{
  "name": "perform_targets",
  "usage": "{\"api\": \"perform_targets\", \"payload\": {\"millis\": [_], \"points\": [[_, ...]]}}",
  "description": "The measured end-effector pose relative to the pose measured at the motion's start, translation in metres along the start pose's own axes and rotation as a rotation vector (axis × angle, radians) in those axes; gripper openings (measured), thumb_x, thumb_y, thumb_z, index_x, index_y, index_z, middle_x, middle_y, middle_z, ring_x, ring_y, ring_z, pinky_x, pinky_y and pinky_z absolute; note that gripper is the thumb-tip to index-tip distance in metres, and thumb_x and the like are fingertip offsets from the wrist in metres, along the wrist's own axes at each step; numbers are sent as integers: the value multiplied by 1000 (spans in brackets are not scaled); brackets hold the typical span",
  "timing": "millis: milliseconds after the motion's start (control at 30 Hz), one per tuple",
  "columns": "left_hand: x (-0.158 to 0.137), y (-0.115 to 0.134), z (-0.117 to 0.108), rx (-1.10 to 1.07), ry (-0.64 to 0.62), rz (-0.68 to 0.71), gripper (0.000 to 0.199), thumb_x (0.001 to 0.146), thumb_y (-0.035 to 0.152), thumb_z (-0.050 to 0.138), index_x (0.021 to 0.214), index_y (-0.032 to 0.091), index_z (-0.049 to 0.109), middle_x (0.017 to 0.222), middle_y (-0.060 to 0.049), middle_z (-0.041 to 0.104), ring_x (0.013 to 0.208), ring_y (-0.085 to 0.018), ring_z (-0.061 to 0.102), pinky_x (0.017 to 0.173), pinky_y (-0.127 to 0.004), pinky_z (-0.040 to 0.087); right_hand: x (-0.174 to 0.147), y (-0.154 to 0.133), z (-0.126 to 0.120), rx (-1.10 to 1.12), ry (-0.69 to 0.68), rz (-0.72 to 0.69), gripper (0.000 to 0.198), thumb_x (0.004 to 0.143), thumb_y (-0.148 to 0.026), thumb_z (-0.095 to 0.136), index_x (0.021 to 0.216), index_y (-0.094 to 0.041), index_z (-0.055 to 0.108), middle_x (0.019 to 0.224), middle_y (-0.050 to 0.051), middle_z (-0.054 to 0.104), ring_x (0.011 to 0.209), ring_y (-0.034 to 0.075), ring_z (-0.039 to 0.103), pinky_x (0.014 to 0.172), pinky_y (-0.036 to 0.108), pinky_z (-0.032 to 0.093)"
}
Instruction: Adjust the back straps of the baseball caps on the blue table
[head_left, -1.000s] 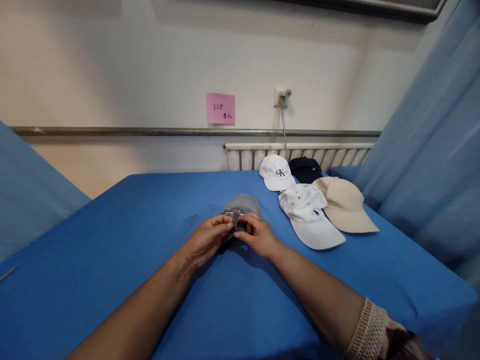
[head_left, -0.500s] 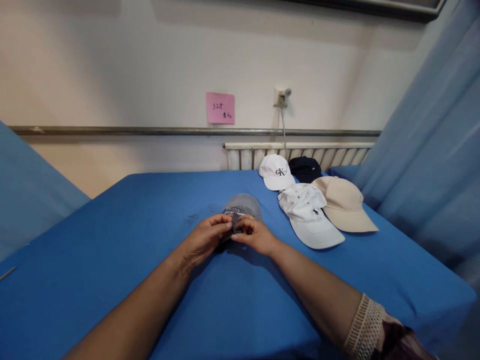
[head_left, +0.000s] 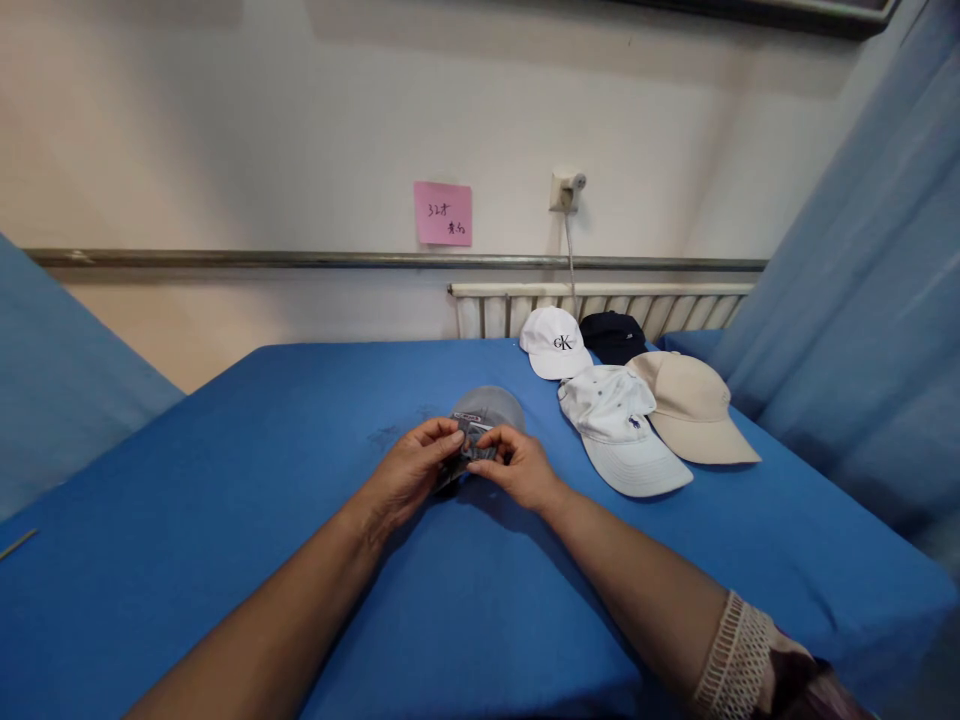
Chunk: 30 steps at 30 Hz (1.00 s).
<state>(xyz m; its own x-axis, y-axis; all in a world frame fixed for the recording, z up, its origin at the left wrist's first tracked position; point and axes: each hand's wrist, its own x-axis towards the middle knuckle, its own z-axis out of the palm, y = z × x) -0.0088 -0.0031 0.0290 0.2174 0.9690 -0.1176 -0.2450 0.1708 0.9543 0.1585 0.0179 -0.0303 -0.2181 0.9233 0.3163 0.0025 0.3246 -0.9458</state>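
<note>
A grey baseball cap [head_left: 491, 402] lies on the blue-covered table in front of me, its rounded crown facing away. Both hands meet over its near side, where dark straps and a small label show between the fingers. My left hand [head_left: 418, 462] is closed, thumb and fingers pinching the cap's left near edge. From the right, my right hand [head_left: 523, 468] is also closed, thumb and index finger pinched at the strap area. The fingers partly hide the strap, so its exact fastening cannot be made out.
Right of my hands lie a white cap [head_left: 551, 345], a navy cap [head_left: 613, 337], a pale grey cap [head_left: 626, 435] and a beige cap [head_left: 694, 405]. Behind the blue table [head_left: 225, 520] stand a radiator [head_left: 480, 318] and wall rail [head_left: 300, 260]. Blue curtains [head_left: 862, 280] hang at both sides.
The dark strap piece that stood up between my fingertips no longer shows there; more of the cap's near side is visible between the hands. The hands have barely shifted.
</note>
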Motion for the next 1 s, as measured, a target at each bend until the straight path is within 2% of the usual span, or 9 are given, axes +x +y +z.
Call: {"api": "perform_targets", "payload": {"millis": [233,333,433,600,833,1000], "points": [[-1,0,-1,75,-22,-14,23,70,34,80,76,18,66,73,0,63,66,-13,56,64,-24,41,0,1,-2,-59,35,-17,23,67,-28,79,84,-20,66,56,-8,48,52,10,44,51,23,36],[-1,1,-1,145,-22,17,22,69,33,79,68,17,65,87,-3,66,73,-14,57,67,-26,41,0,0,-3,-72,54,-21,23,68,-27,78,87,-20,67,57,-7,49,53,11,46,52,23,38],[0,1,0,244,4,55,23,68,33,77,62,16,63,97,-6,68,77,-16,58,68,-28,41,-1,-3,-3,-73,77,-85,22,68,-25,78,87,-20,68,66,-5,55,57,11,48,56,24,42],[3,0,1,424,68,153,22,65,29,75,55,17,60,89,-7,68,73,-17,55,66,-29,40,-3,-5,-1,-147,85,-212,21,70,-22,78,89,-22,70,80,-1,59,62,12,51,61,26,45],[7,0,0,521,123,252,19,61,18,73,48,18,59,81,-7,67,72,-18,57,66,-29,42,-6,-5,-1,-259,81,-247,19,73,-21,77,90,-23,70,83,0,61,65,13,54,66,28,45],[6,-1,2,545,117,251,19,63,21,71,50,18,58,82,-6,67,70,-16,56,65,-28,42,-6,-5,-2,-307,68,-261,19,73,-19,76,91,-23,70,82,0,61,65,13,54,67,29,45]]}}
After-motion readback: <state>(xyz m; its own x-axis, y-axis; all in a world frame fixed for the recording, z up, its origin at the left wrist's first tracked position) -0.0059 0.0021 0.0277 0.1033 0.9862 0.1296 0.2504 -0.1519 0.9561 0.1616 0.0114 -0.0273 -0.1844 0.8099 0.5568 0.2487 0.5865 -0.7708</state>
